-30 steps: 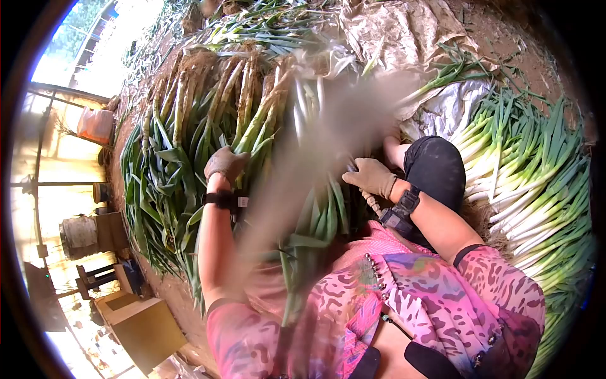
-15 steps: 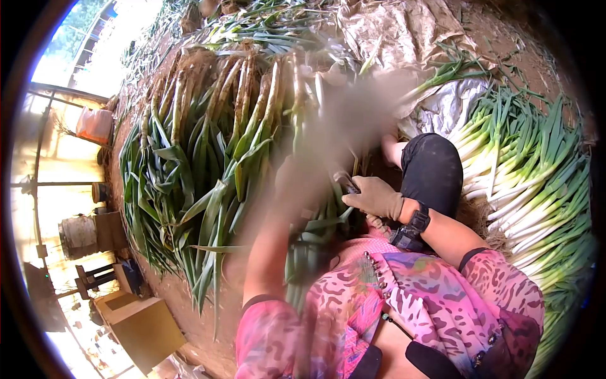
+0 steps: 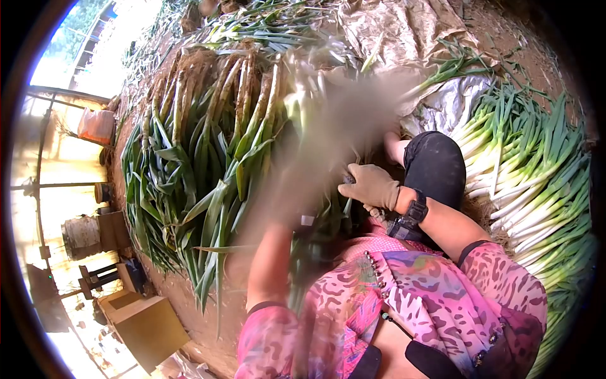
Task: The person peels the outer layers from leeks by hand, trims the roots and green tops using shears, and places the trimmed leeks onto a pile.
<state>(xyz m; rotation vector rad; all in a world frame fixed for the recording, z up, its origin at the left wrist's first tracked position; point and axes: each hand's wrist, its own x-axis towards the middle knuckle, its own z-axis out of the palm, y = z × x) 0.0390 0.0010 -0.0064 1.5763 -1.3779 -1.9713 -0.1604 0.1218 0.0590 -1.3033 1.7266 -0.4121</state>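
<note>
A greyish smear covers the middle of the head view and hides most of my left hand (image 3: 291, 186). That hand reaches toward the pile of unpeeled leeks (image 3: 208, 142); its fingers and anything in them are blurred. A pale stalk (image 3: 294, 106) shows faintly beyond it. My right hand (image 3: 372, 185), in a beige glove, is closed around a small dark tool (image 3: 348, 179), whose far end is lost in the blur. On the right wrist sits a black watch (image 3: 416, 207). My bent knee (image 3: 435, 164) is just beyond the right hand.
Cleaned leeks with white stems (image 3: 521, 208) lie in a long row at the right. Crumpled sheeting (image 3: 391, 38) covers ground at the back. A cardboard box (image 3: 145, 325) and a round container (image 3: 82, 237) stand at the left. More leeks (image 3: 259, 31) lie farther back.
My right hand has shifted slightly left, and less of the dark tool shows. The left forearm has moved slightly. A pale stalk now shows near the smear.
</note>
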